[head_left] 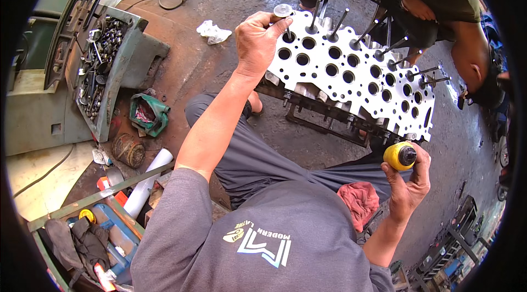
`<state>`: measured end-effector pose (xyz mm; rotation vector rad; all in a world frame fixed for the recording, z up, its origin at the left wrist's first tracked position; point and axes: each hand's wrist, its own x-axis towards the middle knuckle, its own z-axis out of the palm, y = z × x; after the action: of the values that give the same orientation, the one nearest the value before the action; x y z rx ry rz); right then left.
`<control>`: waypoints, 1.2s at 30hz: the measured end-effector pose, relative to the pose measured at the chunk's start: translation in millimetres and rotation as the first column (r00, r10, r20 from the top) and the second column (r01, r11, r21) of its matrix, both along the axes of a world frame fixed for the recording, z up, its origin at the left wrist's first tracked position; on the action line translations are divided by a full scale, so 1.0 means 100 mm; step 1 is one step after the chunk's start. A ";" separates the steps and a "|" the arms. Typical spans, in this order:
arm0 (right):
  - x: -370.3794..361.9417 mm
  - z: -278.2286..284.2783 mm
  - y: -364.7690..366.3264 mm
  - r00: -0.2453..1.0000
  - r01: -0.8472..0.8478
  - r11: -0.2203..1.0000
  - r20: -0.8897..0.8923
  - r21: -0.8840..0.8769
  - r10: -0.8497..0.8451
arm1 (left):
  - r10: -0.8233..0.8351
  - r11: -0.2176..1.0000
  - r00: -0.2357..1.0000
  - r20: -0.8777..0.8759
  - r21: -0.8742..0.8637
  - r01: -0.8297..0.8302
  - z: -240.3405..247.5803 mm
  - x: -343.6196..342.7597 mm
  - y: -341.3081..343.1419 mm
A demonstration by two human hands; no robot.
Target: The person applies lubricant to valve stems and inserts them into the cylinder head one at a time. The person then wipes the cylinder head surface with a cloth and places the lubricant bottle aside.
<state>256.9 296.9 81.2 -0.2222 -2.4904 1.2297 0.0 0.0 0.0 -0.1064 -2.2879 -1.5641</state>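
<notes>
My left hand [256,45] is closed on an engine valve [282,10], pinched near its pale round head. Its stem points down toward a hole at the left end of the cylinder head [315,74]; how far it goes in, I cannot tell. The cylinder head's flat, whitish face carries rows of round holes. Along its far side, several dark valves [334,25] stand with their stems up. My right hand [407,190] grips a yellow bottle [396,156] with a black cap, held by the cylinder head's near right corner.
A dark metal stand [326,129] lies under the cylinder head. Another person [420,6] sits close at the far side. A red rag [359,204] rests by my right leg. To the left are a metal tray of small parts [104,56], a cut green container [149,115] and a toolbox [123,231].
</notes>
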 end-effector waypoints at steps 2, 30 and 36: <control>-0.03 0.00 0.01 1.000 -0.007 1.000 0.000 0.008 0.007 | -0.002 0.999 1.000 0.000 -0.034 0.002 -0.08 -0.02 0.01; -0.13 -0.04 0.01 0.998 -0.056 0.998 -0.024 0.013 0.056 | -0.252 0.697 0.942 -0.220 -0.717 0.018 0.16 0.23 -0.06; -0.03 -0.05 0.04 0.999 -0.045 0.999 -0.018 -0.018 0.044 | -0.282 0.959 0.862 0.422 0.164 0.233 0.35 -0.19 0.19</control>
<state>253.9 300.6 76.7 -0.1611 -2.4827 1.2672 -18.8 18.8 35.2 -0.0309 -2.6088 -2.0215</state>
